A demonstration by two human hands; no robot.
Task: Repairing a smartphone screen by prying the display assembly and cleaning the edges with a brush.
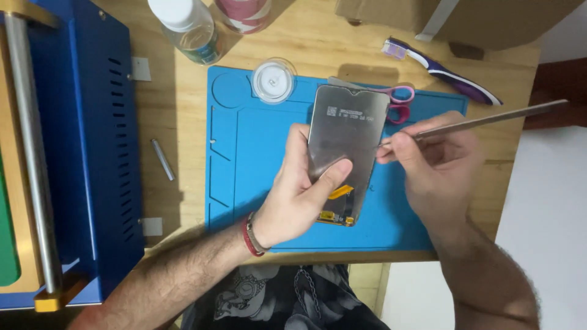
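1. We see a wooden worktop (pixel 183 122) bearing a large blue machine (pixel 92 153) with a metal roller (pixel 30 153) along its left side.
2. A blue mat (pixel 244 159) lies at the centre of it.
3. Our left hand (pixel 293 195) is curled about a phone screen panel (pixel 347 134), thumb pressed on its shiny back, holding it tilted above the mat.
4. Our right hand (pixel 434 165) is pinched shut around a thin metal tool (pixel 489 119), whose tip meets the panel's right edge.
5. Beyond the mat lie a purple toothbrush (pixel 452 76), pink-handled scissors (pixel 400 101), a clear bottle (pixel 189 27) and a small round lidded pot (pixel 274 79).
6. A small metal rod (pixel 162 160) rests left of the mat.
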